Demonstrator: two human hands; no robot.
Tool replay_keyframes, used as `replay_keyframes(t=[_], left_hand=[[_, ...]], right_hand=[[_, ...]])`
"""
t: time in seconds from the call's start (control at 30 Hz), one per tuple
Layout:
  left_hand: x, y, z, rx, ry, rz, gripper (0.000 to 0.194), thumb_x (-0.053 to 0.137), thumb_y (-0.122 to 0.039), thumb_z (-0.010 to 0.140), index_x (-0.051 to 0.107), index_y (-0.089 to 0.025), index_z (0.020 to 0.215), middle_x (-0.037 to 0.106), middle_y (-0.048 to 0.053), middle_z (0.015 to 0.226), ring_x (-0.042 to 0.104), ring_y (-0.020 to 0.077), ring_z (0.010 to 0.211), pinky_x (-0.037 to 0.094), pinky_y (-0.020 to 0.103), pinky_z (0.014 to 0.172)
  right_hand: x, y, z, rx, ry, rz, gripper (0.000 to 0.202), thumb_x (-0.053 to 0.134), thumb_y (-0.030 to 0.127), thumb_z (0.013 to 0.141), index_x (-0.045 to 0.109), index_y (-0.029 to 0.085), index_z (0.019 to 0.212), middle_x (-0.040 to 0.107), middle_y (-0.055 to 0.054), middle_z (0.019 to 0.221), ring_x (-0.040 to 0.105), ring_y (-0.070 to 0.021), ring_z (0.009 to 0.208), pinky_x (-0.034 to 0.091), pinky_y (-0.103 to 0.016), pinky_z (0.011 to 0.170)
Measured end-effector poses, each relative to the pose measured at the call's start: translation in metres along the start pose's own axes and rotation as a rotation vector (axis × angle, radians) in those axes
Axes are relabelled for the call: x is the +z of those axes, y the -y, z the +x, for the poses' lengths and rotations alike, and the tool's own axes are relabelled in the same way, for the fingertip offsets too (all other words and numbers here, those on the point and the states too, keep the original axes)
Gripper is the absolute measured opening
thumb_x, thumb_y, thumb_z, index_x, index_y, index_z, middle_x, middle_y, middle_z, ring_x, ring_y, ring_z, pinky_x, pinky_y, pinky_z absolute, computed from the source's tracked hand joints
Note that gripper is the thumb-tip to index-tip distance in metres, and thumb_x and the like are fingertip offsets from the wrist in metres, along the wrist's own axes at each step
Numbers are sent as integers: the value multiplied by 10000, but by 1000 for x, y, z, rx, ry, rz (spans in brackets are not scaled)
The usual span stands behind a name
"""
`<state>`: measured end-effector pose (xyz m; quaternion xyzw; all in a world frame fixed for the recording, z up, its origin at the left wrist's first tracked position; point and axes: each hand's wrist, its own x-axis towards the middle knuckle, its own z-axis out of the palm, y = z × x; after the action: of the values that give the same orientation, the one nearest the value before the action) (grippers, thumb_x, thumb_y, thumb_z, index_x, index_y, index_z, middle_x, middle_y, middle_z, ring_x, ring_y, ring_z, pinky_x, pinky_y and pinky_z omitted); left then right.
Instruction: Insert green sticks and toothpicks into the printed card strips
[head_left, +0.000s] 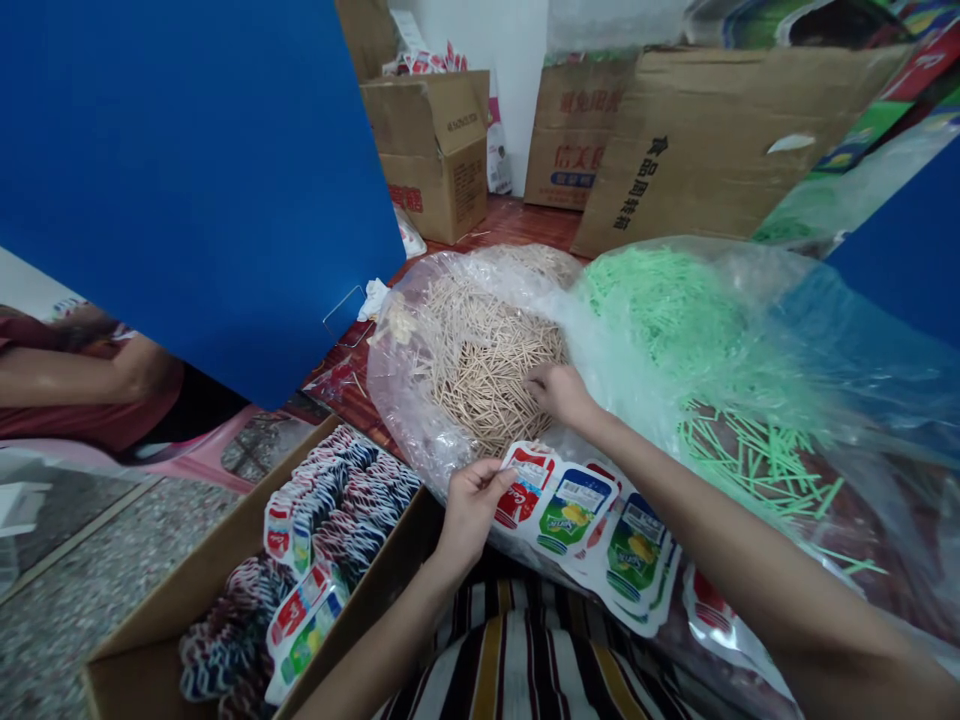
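Spilling is risked if beige sticks (pixel 491 390) are dragged by the curled right hand (pixel 561 394), hold unclear, left hand (pixel 471 510) pinching cola cutout (pixel 529 482).

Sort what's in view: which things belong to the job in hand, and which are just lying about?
In use, it seems:
printed cards, pinched by the left hand
tan sticks, at the right hand
box of similar cards

Lying about, probably:
green sticks, untouched
rear cartons
crumpled white scrap
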<state>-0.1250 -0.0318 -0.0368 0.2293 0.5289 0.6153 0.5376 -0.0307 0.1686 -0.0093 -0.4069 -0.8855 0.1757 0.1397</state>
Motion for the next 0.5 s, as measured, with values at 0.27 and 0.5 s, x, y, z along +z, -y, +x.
replay_keyframes(t=[0.27, 0.5], left_hand=[[0, -5, 0, 10, 6, -8, 242, 739, -354, 687, 708, -132, 779, 712, 25, 675, 630, 147, 591, 506, 252, 592], [-2, -10, 3, 7, -18, -32, 206, 742, -318, 685, 706, -135, 773, 723, 24, 686, 629, 137, 574, 500, 237, 568]], right_hand=[[25, 2, 21, 82, 17, -18, 166, 599, 225, 753, 707, 145, 655, 720, -117, 778, 643, -214, 797, 431, -257, 729], [0, -8, 10, 32, -97, 275, 298, 537, 408, 830, 687, 154, 787, 686, -49, 702, 629, -182, 670, 475, -276, 645]])
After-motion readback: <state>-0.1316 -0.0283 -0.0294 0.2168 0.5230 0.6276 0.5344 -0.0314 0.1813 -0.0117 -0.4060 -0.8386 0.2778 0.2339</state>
